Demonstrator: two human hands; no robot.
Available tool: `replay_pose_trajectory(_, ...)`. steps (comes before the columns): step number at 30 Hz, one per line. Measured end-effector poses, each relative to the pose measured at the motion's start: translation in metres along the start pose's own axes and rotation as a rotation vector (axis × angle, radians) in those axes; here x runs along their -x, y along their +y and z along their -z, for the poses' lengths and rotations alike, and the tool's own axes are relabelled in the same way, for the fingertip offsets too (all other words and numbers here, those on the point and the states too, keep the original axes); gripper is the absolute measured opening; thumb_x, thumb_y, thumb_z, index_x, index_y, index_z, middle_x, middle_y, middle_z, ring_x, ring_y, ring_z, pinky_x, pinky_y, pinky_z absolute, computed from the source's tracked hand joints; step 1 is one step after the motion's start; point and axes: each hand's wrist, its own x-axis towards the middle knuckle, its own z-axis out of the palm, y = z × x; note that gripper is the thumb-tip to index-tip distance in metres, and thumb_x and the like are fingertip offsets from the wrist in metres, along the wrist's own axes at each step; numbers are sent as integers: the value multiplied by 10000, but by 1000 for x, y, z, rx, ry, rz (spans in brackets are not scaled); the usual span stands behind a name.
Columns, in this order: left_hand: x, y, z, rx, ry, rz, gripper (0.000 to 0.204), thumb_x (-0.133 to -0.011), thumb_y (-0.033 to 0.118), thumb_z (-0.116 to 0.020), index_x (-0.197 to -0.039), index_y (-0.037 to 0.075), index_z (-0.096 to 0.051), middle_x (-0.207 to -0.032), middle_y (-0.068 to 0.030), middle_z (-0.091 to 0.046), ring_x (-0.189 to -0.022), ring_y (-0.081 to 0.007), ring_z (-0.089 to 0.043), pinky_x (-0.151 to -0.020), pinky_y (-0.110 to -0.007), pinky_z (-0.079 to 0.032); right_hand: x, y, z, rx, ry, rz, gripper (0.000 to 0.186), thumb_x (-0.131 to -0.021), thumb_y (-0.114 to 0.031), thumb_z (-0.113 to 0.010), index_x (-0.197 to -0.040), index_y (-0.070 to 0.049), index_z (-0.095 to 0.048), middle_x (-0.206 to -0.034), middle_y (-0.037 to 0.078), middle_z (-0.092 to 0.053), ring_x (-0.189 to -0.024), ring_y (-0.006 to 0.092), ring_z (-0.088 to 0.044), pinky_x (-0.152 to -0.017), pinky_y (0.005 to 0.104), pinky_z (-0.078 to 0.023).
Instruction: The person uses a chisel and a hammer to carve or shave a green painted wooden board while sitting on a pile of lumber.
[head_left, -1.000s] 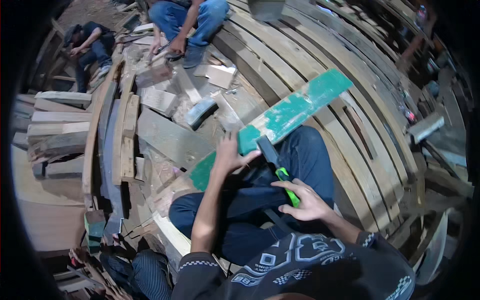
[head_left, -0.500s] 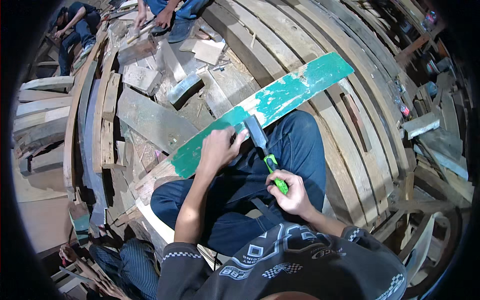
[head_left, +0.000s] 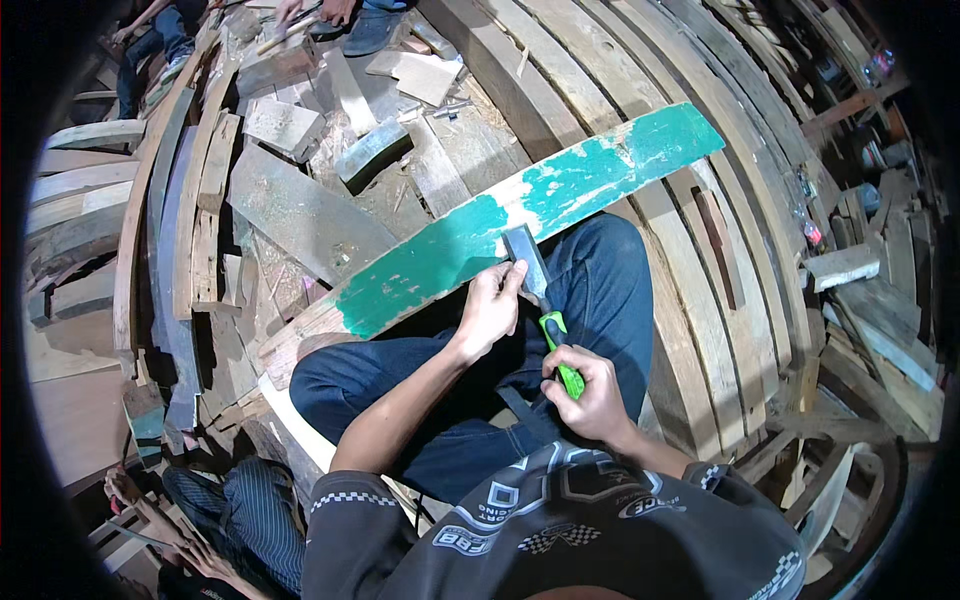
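My right hand is wrapped round the green and black handle of a chisel. Its wide metal blade rests at the near edge of a long board, which lies slanted across my legs. Green paint covers much of the board, with bare pale wood at its left end and in scraped patches around the middle. My left hand is closed with thumb and fingertips at the left side of the blade, just below the board's edge. The exact contact of its fingers is partly hidden.
Long curved planks lie side by side on the right. Ahead are wood offcuts and a dark-sided block. Other people sit at the far left and lower left, one in striped trousers. A narrow brown strip lies on the planks.
My left hand has moved right and down, off the board's painted face to the chisel blade. The chisel has shifted slightly right and down. The view has tilted a little.
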Motion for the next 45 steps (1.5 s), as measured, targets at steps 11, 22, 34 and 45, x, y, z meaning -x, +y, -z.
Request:
replay_pose_trajectory(11,-10,-1,2,-55,-14,-29,445,-1070,362,-474,-854,6,-630,-619,-35,-605,-348,-66,-388,-358,-253,-316,-5,0,2,-23,-27,-16,122,-725,-20,-664,-819,-7,-588,-751,139,-624,-734,330,-607,-680,383,-478)
replay_pose_trajectory(22,-7,-3,0,-114,-68,-94,417,-1062,320,-474,-910,-25,-651,-698,-86,-709,-368,-122,-500,-359,-288,-398,7,3,2,25,-15,-4,114,-723,-30,-653,-814,-9,-587,-742,145,-610,-690,316,-599,-643,378,-469)
replay_pose_trajectory(34,-11,-8,14,-391,-19,-354,413,-1038,359,-522,-883,2,-660,-694,-98,-702,-521,-152,-627,-480,-332,-471,3,7,-4,26,10,75,135,-699,-25,-656,-807,-10,-576,-748,138,-614,-689,317,-576,-648,381,-464)
replay_pose_trajectory(45,-35,21,79,-1107,233,-774,1380,-482,732,-853,-1505,-14,-302,-1397,-254,-451,-1280,-460,-438,-1089,-598,-307,6,21,-5,54,1,90,130,-700,-18,-649,-803,-9,-571,-777,130,-620,-702,309,-569,-670,372,-463)
